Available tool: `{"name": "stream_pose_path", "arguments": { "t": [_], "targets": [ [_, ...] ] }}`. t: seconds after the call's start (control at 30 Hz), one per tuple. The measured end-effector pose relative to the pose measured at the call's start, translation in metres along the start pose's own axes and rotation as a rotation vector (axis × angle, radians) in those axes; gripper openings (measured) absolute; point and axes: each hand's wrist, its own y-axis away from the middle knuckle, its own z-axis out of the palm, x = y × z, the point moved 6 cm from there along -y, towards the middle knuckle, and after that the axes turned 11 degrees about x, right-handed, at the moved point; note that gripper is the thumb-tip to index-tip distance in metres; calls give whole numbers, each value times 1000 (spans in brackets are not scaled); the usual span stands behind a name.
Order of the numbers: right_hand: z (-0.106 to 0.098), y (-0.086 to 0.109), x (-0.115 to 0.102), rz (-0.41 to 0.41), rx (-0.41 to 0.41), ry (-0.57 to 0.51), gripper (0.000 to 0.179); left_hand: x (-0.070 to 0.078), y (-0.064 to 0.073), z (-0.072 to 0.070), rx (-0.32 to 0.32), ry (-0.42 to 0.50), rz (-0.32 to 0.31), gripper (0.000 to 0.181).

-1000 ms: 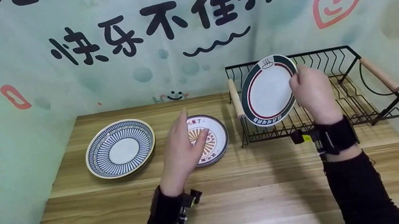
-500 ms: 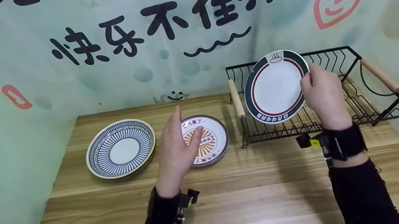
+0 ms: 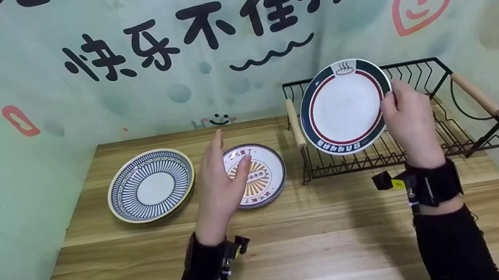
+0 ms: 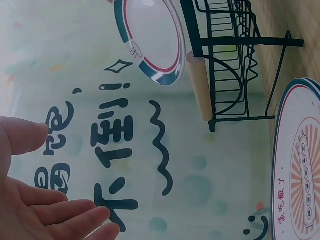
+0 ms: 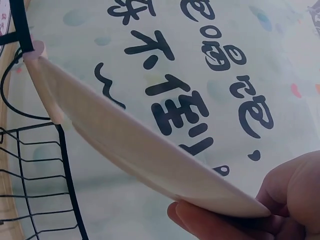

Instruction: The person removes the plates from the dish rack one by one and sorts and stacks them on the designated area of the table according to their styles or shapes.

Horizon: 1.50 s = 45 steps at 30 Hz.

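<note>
My right hand pinches the right rim of a white plate with a dark green border and a red ring. The plate is tilted, its face toward the head camera, in front of and above a black wire dish rack. In the right wrist view the plate shows its pale underside, thumb and fingers on either side of its edge. My left hand hovers with straight fingers and holds nothing. Beyond it lies a small white plate with an orange sunburst, partly hidden by that hand.
At the left of the wooden table stands a blue-and-white striped dish. The rack has wooden handles at both ends. A printed backdrop rises behind the table, with side panels left and right.
The right hand and its plate have moved slightly right and up, and the plate's face has turned more toward the head camera. The left hand has shifted a little left.
</note>
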Motion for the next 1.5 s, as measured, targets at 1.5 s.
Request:
{"name": "stream_pose_path", "arguments": {
  "t": [1.5],
  "targets": [
    [19,39,-7,-39,69,-489,27,-13,3,19,-70,55,-98,74]
  ]
}}
